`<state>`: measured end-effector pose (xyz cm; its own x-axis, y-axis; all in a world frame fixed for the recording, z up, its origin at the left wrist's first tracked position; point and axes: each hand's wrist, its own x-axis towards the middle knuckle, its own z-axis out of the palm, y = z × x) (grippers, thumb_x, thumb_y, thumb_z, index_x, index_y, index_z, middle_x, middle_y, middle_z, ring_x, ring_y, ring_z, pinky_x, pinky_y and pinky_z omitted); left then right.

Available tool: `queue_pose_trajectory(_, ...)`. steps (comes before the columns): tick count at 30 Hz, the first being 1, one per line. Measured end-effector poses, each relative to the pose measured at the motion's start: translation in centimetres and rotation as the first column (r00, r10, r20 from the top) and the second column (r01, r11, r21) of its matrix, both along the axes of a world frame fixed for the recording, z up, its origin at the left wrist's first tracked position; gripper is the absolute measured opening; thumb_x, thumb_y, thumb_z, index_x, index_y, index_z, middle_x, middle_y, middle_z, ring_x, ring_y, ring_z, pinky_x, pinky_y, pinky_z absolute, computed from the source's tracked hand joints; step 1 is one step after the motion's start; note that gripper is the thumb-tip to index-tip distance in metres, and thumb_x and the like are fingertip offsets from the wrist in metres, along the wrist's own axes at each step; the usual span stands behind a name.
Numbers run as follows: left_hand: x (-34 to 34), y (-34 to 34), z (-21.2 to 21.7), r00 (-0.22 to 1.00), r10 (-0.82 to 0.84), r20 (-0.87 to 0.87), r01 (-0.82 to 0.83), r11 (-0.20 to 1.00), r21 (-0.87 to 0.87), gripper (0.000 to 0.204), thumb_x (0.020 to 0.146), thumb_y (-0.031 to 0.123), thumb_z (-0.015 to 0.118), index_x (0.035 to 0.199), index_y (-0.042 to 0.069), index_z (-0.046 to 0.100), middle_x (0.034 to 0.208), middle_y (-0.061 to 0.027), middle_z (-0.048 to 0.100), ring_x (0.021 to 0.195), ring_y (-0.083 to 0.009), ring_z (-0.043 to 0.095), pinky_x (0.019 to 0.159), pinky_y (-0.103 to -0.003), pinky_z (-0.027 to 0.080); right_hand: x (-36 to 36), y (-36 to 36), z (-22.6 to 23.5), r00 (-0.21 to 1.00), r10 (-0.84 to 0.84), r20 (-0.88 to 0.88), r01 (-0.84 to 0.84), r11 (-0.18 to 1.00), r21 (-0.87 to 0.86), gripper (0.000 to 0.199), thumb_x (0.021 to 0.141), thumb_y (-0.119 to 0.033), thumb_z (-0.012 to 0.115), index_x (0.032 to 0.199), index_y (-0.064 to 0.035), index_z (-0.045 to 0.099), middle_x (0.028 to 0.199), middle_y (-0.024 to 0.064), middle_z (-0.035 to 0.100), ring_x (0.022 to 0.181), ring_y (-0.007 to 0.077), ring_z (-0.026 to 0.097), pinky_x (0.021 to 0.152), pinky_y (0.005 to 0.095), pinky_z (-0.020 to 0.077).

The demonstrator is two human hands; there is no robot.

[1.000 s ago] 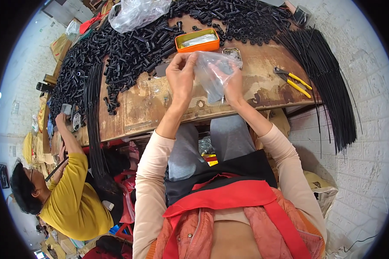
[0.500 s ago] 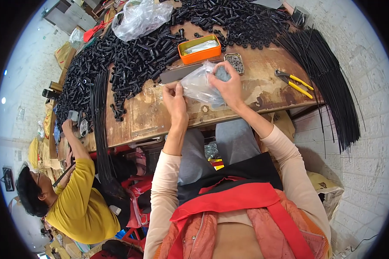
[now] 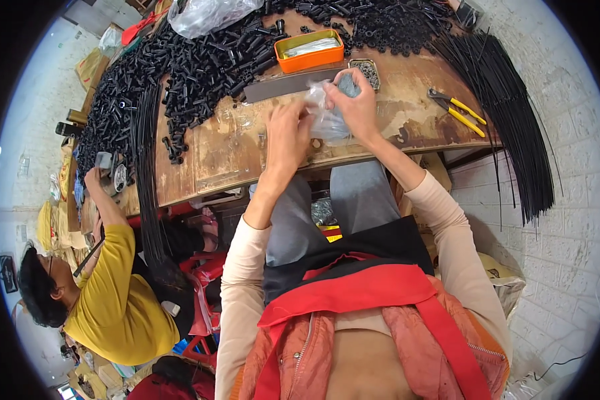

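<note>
Near the front edge of the wooden bench [image 3: 210, 157], centre: clear plastic bag [image 3: 330, 125] now bunched between the hands; half a second ago it was spread wider. Right hand [image 3: 357, 111]: fingers curled and thumb closed in, retaining a blue-grey wad [image 3: 347, 85] and, apparently, the bag's gathered upper part. Left hand [image 3: 288, 137]: partly curled, shifted right and farther in, just left of the bag; blurred, cannot tell whether it grips any film. Reading: bag no longer drawn out, its control probably with the right hand. Far side: orange tin [image 3: 311, 63], dark grey flat strip [image 3: 273, 88] left of the bag
</note>
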<state>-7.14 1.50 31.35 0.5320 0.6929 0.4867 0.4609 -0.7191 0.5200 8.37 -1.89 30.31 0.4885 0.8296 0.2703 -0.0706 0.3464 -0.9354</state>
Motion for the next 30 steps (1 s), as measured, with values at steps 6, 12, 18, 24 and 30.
queue_pose_trajectory(6,-1.1,-0.8,-1.8,1.0,-0.022,0.007,0.022,0.999,0.04,0.023,0.087,0.008,0.061,0.109,0.005,0.061,0.084,-0.0117,0.06,0.091,-0.0282,0.056,0.083,-0.037,0.042,1.4,0.7,-0.4,0.976,-0.016,-0.219,0.022,1.0,0.022,0.017,0.086,-0.004,0.065,0.09,-0.0048,0.048,0.066,0.0041,0.055,0.059,0.0135,0.056,0.059,0.0281,0.0477)
queue_pose_trajectory(12,-0.7,-2.4,-0.2,0.98,-0.128,0.154,0.139,0.988,-0.06,0.022,0.089,0.01,0.061,0.11,0.004,0.06,0.089,-0.0138,0.06,0.091,-0.0282,0.057,0.084,-0.036,0.045,1.8,0.7,0.3,0.966,-0.022,-0.258,0.036,0.998,0.051,0.016,0.086,-0.004,0.065,0.089,-0.0048,0.05,0.067,0.0045,0.054,0.059,0.0143,0.055,0.059,0.0302,0.0484)
queue_pose_trajectory(18,-1.5,-1.7,-0.6,0.973,-0.198,0.12,0.197,0.98,0.02,0.019,0.082,0.006,0.068,0.1,0.002,0.061,0.09,-0.012,0.062,0.086,-0.0298,0.059,0.078,-0.036,0.047,2.5,1.6,1.4,0.912,0.021,-0.411,0.026,0.994,0.109,0.013,0.086,-0.006,0.064,0.085,-0.0037,0.051,0.066,0.0049,0.053,0.059,0.0145,0.054,0.059,0.0309,0.0489)
queue_pose_trajectory(24,-2.1,-1.8,1.8,0.983,-0.149,0.108,0.137,0.984,0.114,0.012,0.079,0.003,0.067,0.091,0.002,0.062,0.082,-0.0098,0.063,0.085,-0.0285,0.059,0.076,-0.036,0.046,4.9,3.2,1.4,0.846,0.024,-0.533,0.069,0.986,0.154,0.014,0.086,-0.006,0.063,0.078,-0.0035,0.052,0.066,0.005,0.053,0.059,0.016,0.054,0.06,0.0333,0.0505)
queue_pose_trajectory(30,-2.8,-2.0,4.8,0.988,-0.079,-0.135,0.123,0.929,0.35,0.007,0.08,0.003,0.064,0.085,0.005,0.06,0.079,-0.0075,0.061,0.082,-0.0267,0.057,0.082,-0.037,0.043,5.4,3.8,1.5,0.818,0.016,-0.575,0.031,0.997,0.071,0.018,0.086,-0.009,0.063,0.072,-0.0048,0.052,0.064,0.0059,0.054,0.061,0.0203,0.058,0.061,0.0328,0.0506)
